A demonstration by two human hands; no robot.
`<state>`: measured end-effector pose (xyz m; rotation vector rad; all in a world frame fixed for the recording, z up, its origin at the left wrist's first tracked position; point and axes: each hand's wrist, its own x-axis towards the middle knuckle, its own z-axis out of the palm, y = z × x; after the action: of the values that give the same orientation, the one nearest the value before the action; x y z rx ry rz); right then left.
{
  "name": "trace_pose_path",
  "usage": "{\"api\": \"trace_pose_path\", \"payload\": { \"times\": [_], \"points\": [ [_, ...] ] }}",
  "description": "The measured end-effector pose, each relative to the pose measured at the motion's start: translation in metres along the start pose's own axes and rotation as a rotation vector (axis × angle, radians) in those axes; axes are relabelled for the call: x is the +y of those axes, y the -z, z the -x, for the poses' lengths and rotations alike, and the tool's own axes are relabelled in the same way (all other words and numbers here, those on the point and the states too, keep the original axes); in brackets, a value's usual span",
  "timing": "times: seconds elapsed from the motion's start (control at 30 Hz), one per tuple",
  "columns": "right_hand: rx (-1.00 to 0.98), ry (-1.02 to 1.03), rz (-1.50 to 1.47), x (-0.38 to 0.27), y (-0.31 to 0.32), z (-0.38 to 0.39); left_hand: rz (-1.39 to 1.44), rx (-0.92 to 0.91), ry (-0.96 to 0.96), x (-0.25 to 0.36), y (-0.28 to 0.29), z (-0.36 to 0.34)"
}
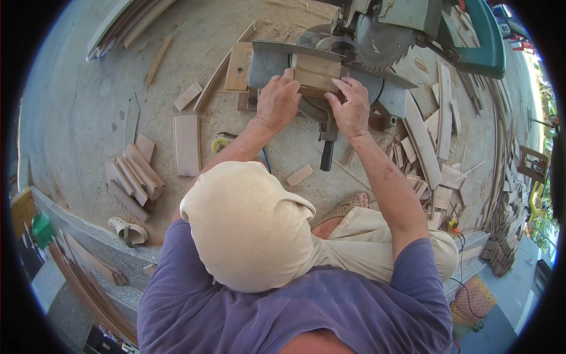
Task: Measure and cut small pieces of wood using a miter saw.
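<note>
The floor (88,106) is grey and dusty with sawdust. Wood bits (134,174) lie on the left, more planks (439,141) on the right. A low stone step (88,236) runs near. Sunlight is bright.

Single head-worn fisheye view, looking steeply down from above the person's own body. Forearms enter from the lower edge. The mitre saw (377,41) sits near, at upper centre; the concrete floor (76,100) curves away toward the dark rim.

An outdoor woodworking yard: a miter saw (377,41), sawdust, and scattered wood offcuts (132,174).
</note>
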<state>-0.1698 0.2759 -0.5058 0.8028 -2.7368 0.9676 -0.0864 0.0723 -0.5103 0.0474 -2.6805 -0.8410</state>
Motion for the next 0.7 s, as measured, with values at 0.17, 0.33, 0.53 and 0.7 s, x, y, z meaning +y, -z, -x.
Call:
{"api": "trace_pose_path", "payload": {
  "times": [0.17, 0.33, 0.53, 0.7],
  "points": [
    [-0.01, -0.022, -0.01, 0.004, 0.002, 0.002, -0.003, 0.022, -0.021, 0.0, -0.003, 0.001],
    [-0.011, -0.027, -0.012, 0.007, 0.006, 0.001, -0.014, 0.0, -0.029, 0.0, -0.003, 0.001],
    [-0.038, -0.008, -0.091, 0.023, 0.014, 0.005, 0.007, -0.022, 0.0, 0.002, -0.001, -0.002],
    [0.142, -0.564, -0.19, 0.039, 0.103, -0.057, 0.026, 0.044, 0.002, 0.004, -0.003, -0.003]
  ]
}}
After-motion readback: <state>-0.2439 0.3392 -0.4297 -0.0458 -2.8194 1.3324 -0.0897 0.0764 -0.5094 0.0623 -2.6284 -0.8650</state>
